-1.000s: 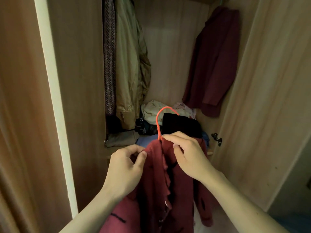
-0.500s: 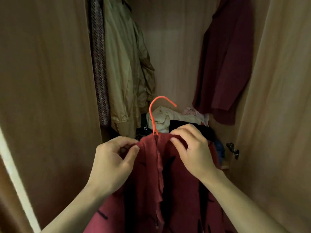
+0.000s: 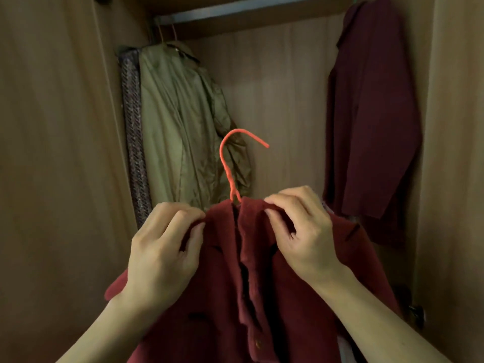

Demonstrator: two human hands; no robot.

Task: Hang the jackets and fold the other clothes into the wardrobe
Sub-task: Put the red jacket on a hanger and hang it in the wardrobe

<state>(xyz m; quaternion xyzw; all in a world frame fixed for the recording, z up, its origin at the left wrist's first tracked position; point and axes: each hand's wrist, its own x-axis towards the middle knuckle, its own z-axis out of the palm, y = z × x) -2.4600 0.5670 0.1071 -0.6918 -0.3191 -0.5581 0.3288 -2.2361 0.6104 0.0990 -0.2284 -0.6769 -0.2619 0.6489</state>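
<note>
A head-worn camera looks into an open wooden wardrobe in dim, warm light. In the foreground, two bare hands hold up a dark red jacket that sits on an orange wire hanger. The jacket is in front of the wardrobe opening, below the rail and not hung on it; its front opening runs down the middle, with a small button visible low on the placket.

The left hand pinches the jacket's left shoulder near the collar, thumb and curled fingers closed on the cloth. The right hand grips the right side of the collar, its fingers curled over the top edge of the fabric. The hanger's neck rises from the collar between the two hands, and its hook curves up and over to the right, free in the air, touching nothing.

Across the top of the wardrobe runs a metal hanging rail under a shelf board. At the rail's left end hang an olive-green jacket and, just beside it on the left, a dark garment with a woven speckled pattern, seen edge-on. On the right side hangs a maroon coat, well apart from the green one. The bare wooden back panel shows between them.
</note>
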